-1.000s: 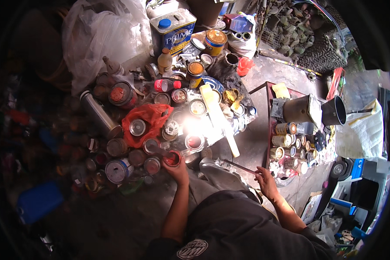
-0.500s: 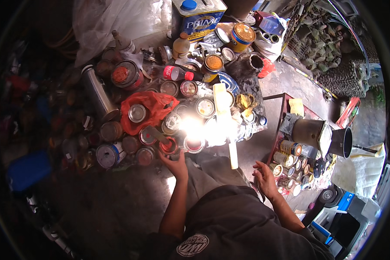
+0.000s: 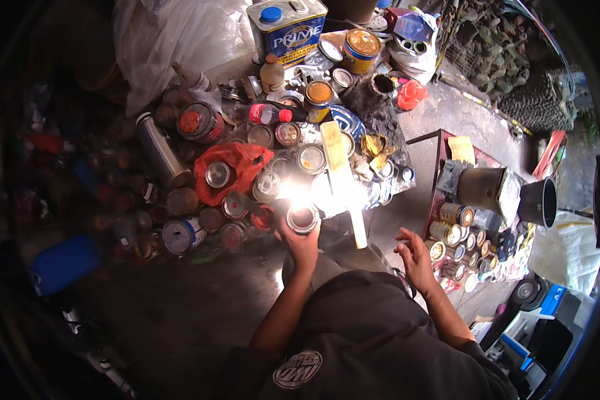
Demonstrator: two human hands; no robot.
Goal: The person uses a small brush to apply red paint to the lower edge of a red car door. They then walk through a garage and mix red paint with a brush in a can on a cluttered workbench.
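Tin (image 3: pixel 303 218) sits upright in left hand (image 3: pixel 301 241), open top facing up, axis vertical, at the near edge of the can pile, just below the glare patch. Fingers wrapped around its base, forearm reaching straight forward. Red bag (image 3: pixel 237 167) up-left of tin, pale stick (image 3: pixel 344 180) just right. Right hand (image 3: pixel 415 259) further right, empty, fingers loosely curled, hovering.

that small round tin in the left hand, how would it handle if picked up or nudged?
The small round tin looks like rigid metal, so probably stiff. Its shiny lid glares under the light, so possibly slick. The left hand wraps it alone, so likely light. On its side, a round can would probably roll.
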